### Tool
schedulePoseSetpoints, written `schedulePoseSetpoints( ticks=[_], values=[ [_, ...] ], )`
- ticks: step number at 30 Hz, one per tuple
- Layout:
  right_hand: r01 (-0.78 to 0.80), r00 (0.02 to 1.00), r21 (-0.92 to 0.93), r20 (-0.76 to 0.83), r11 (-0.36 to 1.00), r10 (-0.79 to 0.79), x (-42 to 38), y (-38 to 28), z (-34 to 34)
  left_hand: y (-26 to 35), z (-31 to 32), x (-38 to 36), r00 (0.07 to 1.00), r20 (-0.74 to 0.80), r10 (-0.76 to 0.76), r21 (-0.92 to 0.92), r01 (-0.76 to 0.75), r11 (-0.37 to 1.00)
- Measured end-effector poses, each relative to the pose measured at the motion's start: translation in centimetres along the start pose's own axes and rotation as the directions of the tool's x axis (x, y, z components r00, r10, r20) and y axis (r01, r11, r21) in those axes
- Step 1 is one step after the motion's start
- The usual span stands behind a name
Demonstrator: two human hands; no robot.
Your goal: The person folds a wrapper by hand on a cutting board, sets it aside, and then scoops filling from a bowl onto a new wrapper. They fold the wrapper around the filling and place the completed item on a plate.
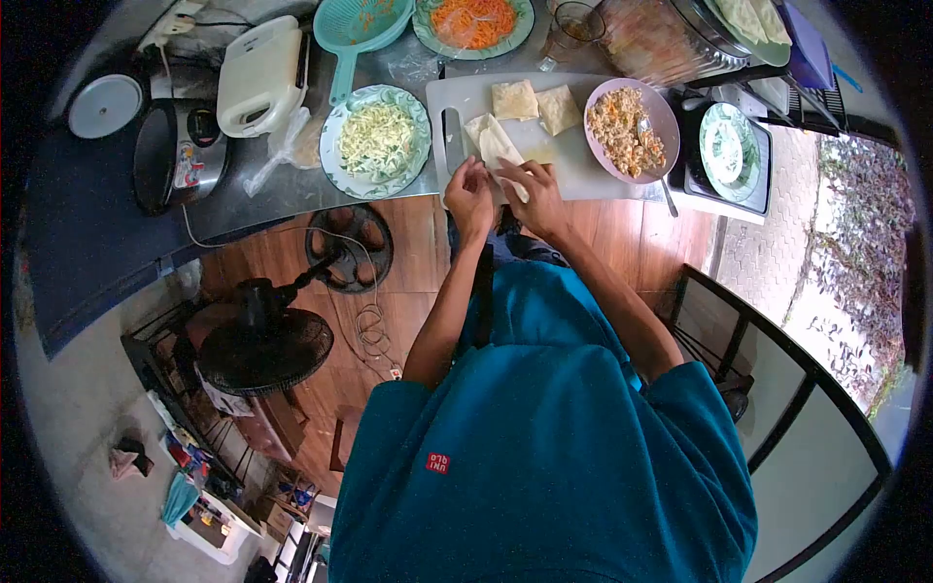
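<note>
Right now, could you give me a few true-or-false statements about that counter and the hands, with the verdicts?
1. Both the left hand and the right hand are at the pale wrapper. True.
2. The orange shreds lie on the white board. False: they are on a patterned plate.
3. Two folded parcels lie on the board. True.
4. The bowl of crumbly mixture is green. False: it is pink.
</note>
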State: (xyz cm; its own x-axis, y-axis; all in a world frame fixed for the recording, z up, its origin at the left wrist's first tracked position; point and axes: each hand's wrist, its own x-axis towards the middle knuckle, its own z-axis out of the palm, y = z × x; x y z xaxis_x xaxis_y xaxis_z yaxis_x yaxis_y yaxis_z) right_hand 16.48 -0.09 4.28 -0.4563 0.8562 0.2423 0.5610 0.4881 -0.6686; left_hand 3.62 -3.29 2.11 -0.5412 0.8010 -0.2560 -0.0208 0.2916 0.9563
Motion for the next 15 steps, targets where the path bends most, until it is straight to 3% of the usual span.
schedulePoseSetpoints(
  ticks=[1, 5, 7, 10, 11, 13, 15],
  values=[
    [-0.057, 0.998, 0.071, -0.024, 0.996, 0.059, 0.1, -0.4, -1.1, -0.1, 0.0, 0.3, 1.0, 0.0, 0.0, -0.003, 0.0, 1.0],
    [-0.186, 0.975, 0.07, -0.108, 0.98, 0.193, -0.5, -0.3, -6.8, -0.6, 0.0, 1.2, 0.999, -0.004, 0.033, 0.082, -0.032, 0.996],
    [-0.28, 0.887, 0.168, -0.331, 0.945, 0.322, -1.2, 1.9, -9.8, -1.5, 0.2, 1.4, 0.999, 0.014, -0.037, -0.044, 0.038, 0.998],
    [-0.437, 0.726, -0.014, -0.595, 0.899, 0.343, -2.8, 8.3, -16.0, -4.0, 0.4, 2.3, 1.0, 0.025, 0.013, -0.115, -0.01, 0.993],
    [-0.384, 0.754, -0.041, -0.59, 0.922, 0.288, -3.6, 11.9, -18.4, -3.6, 0.3, 2.1, 1.0, 0.013, 0.009, -0.11, -0.008, 0.994],
    [-0.613, 0.718, -0.309, -0.603, 0.728, 0.348, -4.5, 16.5, -22.0, -3.4, 0.2, 2.4, 0.999, 0.026, -0.045, -0.083, 0.047, 0.995],
    [-0.654, 0.748, -0.488, -0.534, 0.579, 0.394, -4.8, 18.9, -23.9, -2.9, -0.1, 2.3, 0.997, 0.052, -0.061, -0.071, 0.065, 0.995]
  ],
)
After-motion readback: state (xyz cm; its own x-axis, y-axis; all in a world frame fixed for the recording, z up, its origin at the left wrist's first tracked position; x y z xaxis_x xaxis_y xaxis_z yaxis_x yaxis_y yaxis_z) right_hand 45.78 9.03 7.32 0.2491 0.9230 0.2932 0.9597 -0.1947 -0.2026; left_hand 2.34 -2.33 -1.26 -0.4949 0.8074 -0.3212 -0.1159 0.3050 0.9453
